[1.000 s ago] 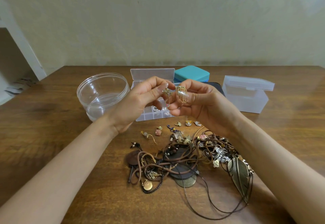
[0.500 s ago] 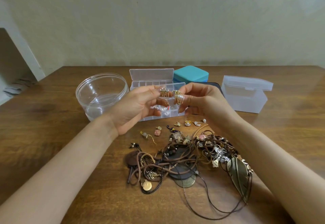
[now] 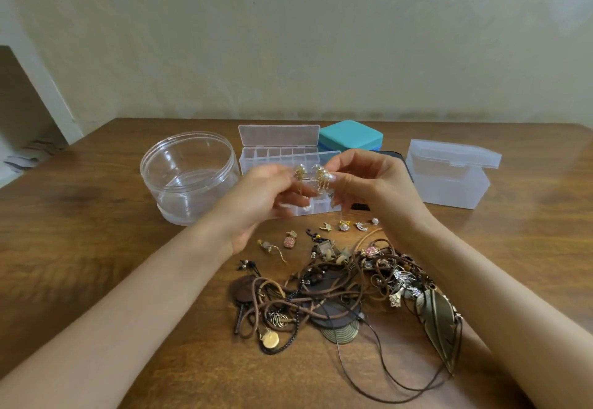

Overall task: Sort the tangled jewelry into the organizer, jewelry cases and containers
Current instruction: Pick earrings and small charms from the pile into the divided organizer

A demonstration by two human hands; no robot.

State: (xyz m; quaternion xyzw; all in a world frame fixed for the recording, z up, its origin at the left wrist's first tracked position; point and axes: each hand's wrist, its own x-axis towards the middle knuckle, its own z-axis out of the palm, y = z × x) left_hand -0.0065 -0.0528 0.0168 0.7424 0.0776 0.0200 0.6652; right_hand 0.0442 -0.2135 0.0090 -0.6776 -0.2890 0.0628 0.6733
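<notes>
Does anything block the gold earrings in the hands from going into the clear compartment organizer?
Nothing visible does. The gold tassel earrings, pinched by left hand and right hand, hang above the clear plastic compartment organizer, whose lid stands open.

Glossy grained wood table [image 3: 96,248], clear smooth plastic jar [image 3: 189,177], frosted plastic box [image 3: 449,184], shiny gold-metal earrings [image 3: 321,177].

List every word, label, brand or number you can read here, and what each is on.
None can be read. The clear tub, the compartment organizer, the teal case and the frosted box show no print.
The gold disc in the tangle is too small to tell whether it bears marks.
</notes>
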